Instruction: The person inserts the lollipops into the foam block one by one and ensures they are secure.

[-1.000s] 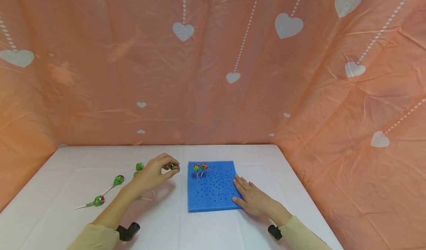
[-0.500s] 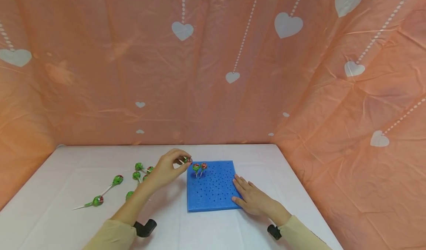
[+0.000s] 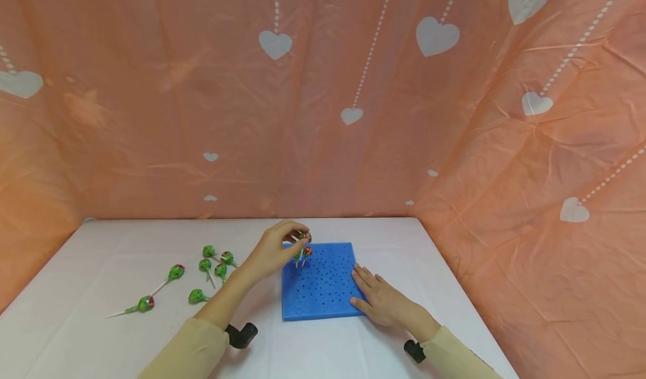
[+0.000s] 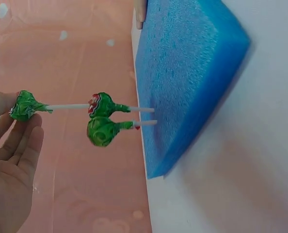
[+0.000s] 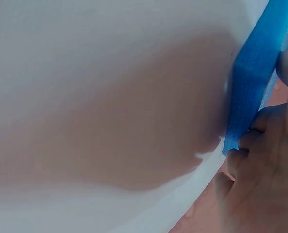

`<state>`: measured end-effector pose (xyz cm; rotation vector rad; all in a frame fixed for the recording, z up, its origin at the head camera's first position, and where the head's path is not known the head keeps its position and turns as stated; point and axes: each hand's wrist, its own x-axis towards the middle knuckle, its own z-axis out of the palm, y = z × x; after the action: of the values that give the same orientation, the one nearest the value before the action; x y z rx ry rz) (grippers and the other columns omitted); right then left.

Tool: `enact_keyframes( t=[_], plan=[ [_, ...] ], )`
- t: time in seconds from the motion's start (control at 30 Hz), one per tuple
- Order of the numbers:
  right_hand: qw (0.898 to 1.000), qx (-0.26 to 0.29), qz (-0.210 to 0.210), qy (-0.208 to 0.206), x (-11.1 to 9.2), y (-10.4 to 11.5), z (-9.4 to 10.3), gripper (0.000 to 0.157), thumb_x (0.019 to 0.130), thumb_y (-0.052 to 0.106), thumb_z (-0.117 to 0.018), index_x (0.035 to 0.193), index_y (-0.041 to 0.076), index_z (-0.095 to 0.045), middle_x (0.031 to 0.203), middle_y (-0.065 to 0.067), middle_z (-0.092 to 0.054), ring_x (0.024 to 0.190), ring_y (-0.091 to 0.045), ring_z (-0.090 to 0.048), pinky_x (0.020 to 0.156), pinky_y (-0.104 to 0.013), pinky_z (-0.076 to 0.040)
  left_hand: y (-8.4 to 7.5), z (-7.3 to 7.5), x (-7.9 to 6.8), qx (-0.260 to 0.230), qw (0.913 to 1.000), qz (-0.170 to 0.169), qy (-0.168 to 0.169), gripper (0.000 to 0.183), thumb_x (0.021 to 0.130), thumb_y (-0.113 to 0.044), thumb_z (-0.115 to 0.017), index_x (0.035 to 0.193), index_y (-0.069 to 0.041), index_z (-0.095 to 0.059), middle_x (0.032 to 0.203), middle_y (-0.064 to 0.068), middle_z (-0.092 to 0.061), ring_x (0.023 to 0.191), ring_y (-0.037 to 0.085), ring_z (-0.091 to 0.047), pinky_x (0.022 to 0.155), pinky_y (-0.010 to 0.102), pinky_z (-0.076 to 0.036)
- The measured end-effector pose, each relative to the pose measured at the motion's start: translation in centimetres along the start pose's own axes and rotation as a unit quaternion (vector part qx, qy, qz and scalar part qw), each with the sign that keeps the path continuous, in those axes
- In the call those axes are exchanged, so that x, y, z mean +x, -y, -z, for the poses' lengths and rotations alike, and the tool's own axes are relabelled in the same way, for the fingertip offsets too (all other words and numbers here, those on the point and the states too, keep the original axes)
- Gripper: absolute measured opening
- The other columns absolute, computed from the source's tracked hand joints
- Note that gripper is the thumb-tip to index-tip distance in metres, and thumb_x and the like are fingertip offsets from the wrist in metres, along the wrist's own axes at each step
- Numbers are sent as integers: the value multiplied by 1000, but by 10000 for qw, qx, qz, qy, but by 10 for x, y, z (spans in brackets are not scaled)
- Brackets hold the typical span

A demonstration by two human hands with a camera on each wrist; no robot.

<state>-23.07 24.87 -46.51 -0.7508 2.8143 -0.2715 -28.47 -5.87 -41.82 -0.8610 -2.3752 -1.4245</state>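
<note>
My left hand (image 3: 276, 250) pinches a lollipop (image 4: 25, 105) by its green wrapped head, above the far left part of a blue foam block (image 3: 323, 289). In the left wrist view its white stick points toward the foam. Two lollipops (image 4: 102, 105) stand in the foam near that corner, their sticks sunk in it; in the head view the left hand partly covers one. My right hand (image 3: 386, 300) lies with fingers spread on the block's right edge, thumb on top of it. Small dark holes dot the foam's upper face.
Several green-wrapped lollipops lie on the white table (image 3: 101, 255) to the left, among them one lollipop (image 3: 197, 296) beside the left forearm and another lollipop (image 3: 146, 304) farther left. An orange curtain (image 3: 313, 143) with white hearts hangs behind and at the sides.
My left hand has carried its lollipop rightward, from left of the foam block to above its far left part. The lollipops on the table are less covered by the arm. The right hand stays in place.
</note>
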Motion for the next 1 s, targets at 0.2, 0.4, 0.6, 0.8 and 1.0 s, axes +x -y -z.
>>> enact_keyframes(
  t=[0.2,0.4,0.6,0.8,1.0],
  plan=[
    [10000,-37,48,-30,1,1,1,71,111,42,-46,161,-4,-27,171,-20,-18,157,-38,-21,125,-57,-24,0,-7,11,264,9995,-108,160,25,101,-8,-69,125,-5,-70,118,7,-67,102,23,-71,88,33,-61],
    [9999,-71,119,-97,1,1,1,71,111,42,-47,160,-6,-28,170,-22,-19,156,-39,-24,124,-58,-26,0,-14,20,250,9993,96,270,21,102,-11,-68,122,-6,-70,115,6,-66,105,23,-70,91,36,-60],
    [9999,-83,94,-83,1,1,1,71,111,41,-47,160,-6,-28,170,-22,-20,155,-39,-24,124,-58,-26,5,-20,25,339,9983,242,414,18,102,-12,-69,120,-9,-70,115,4,-66,104,22,-70,88,33,-61],
    [9999,-68,76,-71,1,1,1,71,111,42,-47,160,-5,-28,170,-22,-20,156,-39,-24,124,-58,-26,9,-24,26,586,9963,257,582,19,101,-11,-70,119,-8,-71,113,3,-67,106,20,-68,96,40,-58],
    [9999,-99,30,-77,1,0,-1,71,110,43,-47,161,-4,-28,170,-21,-20,156,-38,-23,124,-57,-25,10,-28,26,694,9936,384,808,21,101,-14,-70,121,-8,-71,115,4,-69,111,22,-66,103,44,-55]
  ],
)
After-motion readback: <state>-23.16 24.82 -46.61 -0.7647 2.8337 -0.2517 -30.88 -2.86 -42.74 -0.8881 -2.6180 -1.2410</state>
